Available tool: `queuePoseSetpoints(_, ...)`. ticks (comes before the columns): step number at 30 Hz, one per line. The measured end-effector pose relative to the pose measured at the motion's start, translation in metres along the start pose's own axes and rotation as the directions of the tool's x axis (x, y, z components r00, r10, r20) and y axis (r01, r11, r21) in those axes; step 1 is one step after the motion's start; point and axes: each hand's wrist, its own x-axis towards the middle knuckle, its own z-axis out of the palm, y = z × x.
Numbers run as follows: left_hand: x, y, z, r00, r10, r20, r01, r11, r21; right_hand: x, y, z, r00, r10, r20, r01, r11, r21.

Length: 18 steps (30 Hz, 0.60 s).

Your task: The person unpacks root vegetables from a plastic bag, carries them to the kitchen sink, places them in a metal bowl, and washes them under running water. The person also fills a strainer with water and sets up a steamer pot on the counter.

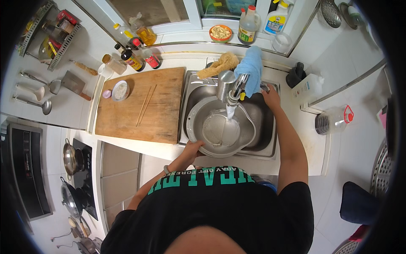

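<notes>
My left hand (192,150) grips the near left rim of a round metal basin (219,151) over the sink (275,133). Water runs from the chrome faucet (240,87) into the basin, where a perforated metal part shows under the water. My right hand (272,96) is at the faucet's lever (264,86), its fingers partly hidden; whether they close on it I cannot tell. A light blue cloth (252,68) is draped over the faucet, and a metal cup (225,84) stands just left of the spout.
A wooden cutting board (161,104) left of the sink holds chopsticks (146,106) and a white bowl (121,90). Bottles (132,58) stand behind it. A loofah (220,66) lies at the sink's back edge. A white jug (307,87) and black mortar (295,75) stand right.
</notes>
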Motion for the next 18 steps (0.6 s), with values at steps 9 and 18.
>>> queuePoseSetpoints(9, 0.006, 0.0, -0.002, 0.999, -0.042, -0.001, 0.042, 0.999, -0.018, 0.008, 0.003, 0.002, 0.997, 0.077, -0.008, -0.077, 0.993, -0.093)
queuePoseSetpoints(18, 0.009, -0.003, -0.003, 0.999, -0.038, 0.032, 0.04, 0.997, -0.064, -0.009, -0.013, 0.024, 0.985, 0.117, -0.13, -0.111, 0.993, 0.05)
